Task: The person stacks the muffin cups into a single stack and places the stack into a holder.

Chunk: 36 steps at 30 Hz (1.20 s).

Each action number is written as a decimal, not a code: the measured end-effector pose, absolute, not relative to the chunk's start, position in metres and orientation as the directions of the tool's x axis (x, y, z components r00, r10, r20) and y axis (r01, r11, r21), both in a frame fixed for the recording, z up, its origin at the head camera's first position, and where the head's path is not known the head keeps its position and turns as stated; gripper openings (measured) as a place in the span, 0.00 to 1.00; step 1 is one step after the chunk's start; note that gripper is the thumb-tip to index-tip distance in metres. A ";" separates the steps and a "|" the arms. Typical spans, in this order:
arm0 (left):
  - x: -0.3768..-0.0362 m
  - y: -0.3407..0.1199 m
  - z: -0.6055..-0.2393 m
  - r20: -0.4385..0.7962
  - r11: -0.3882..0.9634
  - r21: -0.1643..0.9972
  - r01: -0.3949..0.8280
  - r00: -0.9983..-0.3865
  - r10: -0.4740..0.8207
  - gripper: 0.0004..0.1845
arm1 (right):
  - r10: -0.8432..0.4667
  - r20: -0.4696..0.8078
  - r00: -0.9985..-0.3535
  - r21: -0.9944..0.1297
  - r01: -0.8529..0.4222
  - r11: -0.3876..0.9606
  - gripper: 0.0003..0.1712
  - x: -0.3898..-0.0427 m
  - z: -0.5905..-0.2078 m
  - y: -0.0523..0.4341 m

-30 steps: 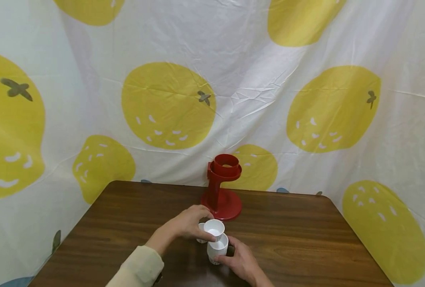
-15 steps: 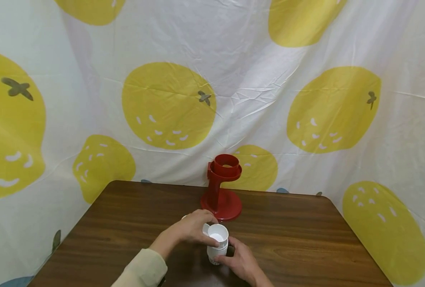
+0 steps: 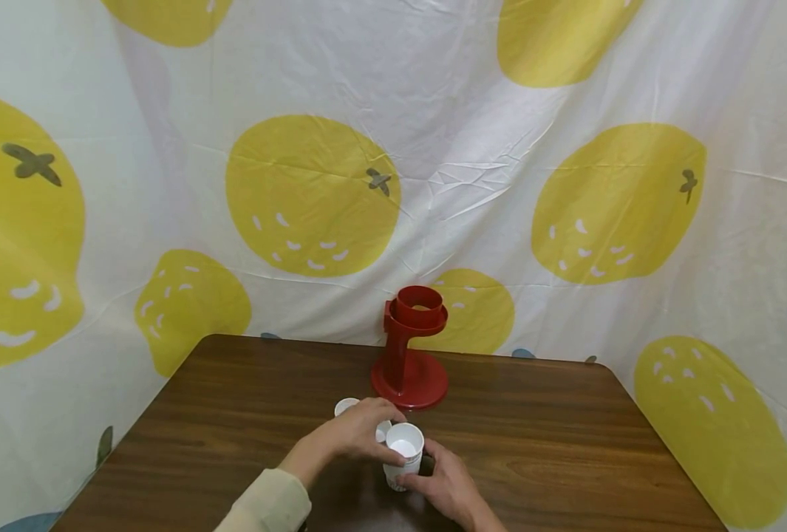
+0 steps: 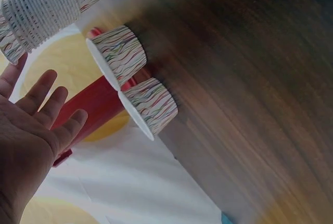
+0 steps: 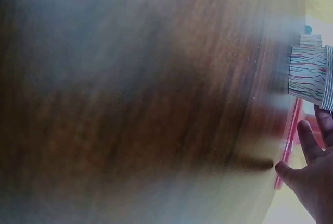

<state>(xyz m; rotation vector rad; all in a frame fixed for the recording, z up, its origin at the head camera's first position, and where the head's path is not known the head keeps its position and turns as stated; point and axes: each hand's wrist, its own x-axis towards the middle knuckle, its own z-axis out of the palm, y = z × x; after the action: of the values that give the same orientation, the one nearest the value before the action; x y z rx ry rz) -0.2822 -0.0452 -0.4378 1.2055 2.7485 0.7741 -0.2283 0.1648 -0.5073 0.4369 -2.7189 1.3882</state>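
A nested stack of white paper cups (image 3: 401,475) stands upright near the table's front. In the left wrist view this cup stack (image 4: 39,18) shows several close rims and wavy coloured lines. My left hand (image 3: 358,434) pinches the topmost cup (image 3: 406,437) at its rim from the left, thumb in front. Lower down, my right hand (image 3: 449,482) grips the stack from the right, fingers behind it. Two single paper cups stand upright beyond my left hand: one cup (image 4: 122,54) and another (image 4: 151,108), side by side. In the head view, the left hand partly hides both.
A red stand (image 3: 403,362) with a round base and a ring-shaped top stands behind the cups. The dark wooden table (image 3: 553,428) extends to both sides. A white cloth with yellow lemons (image 3: 313,196) hangs behind the table.
My left hand has moved down and slightly right, lowering its cup into the stack that my right hand holds. The single cups behind have come more into view. The right hand has stayed in place.
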 end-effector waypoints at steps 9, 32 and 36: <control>-0.282 -0.046 -0.447 0.162 0.572 0.454 0.684 -0.694 0.701 0.29 | -0.233 0.143 -0.962 -0.785 -0.254 0.566 0.35 -0.227 -0.506 0.166; -0.281 -0.054 -0.451 0.147 0.593 0.490 0.639 -0.731 0.666 0.39 | -0.247 0.194 -0.949 -0.799 -0.299 0.521 0.38 -0.229 -0.503 0.165; -0.283 -0.057 -0.450 0.129 0.600 0.508 0.618 -0.744 0.656 0.40 | -0.238 0.188 -0.953 -0.799 -0.289 0.527 0.38 -0.228 -0.500 0.164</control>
<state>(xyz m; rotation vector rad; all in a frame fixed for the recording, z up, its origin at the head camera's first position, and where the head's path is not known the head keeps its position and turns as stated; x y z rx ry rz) -0.2826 -0.0568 -0.4502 1.0951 2.7463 0.8301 -0.2285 0.1642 -0.5005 0.4660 -2.6962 1.4274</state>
